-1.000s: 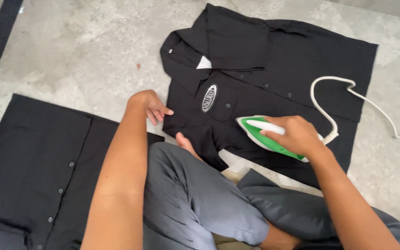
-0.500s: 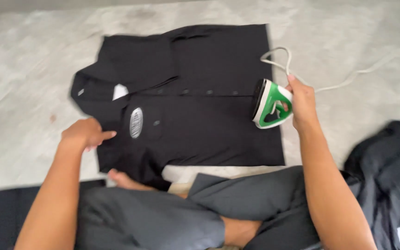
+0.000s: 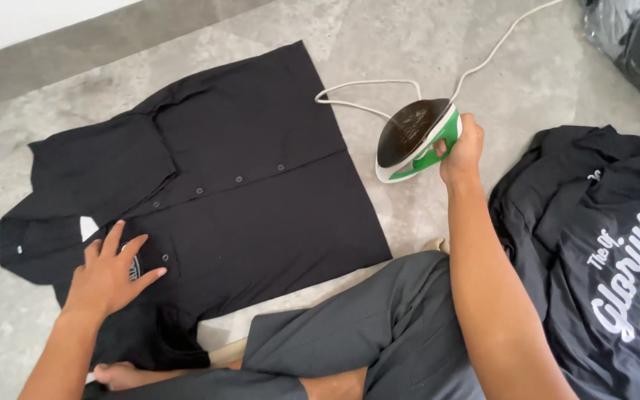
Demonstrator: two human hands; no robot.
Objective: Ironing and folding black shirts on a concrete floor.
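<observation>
Now | right hand (image 3: 462, 152) grips iron (image 3: 415, 138) | left hand (image 3: 109, 272) apparently flat on shirt (image 3: 261, 192)

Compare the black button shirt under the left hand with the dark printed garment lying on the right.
The button shirt lies spread flat on the floor, front up; the printed garment lies rumpled in a heap. The button shirt shows a row of buttons and a collar; the printed garment shows large white lettering. The left hand presses the button shirt; no hand touches the printed garment. Both are dark.
</observation>
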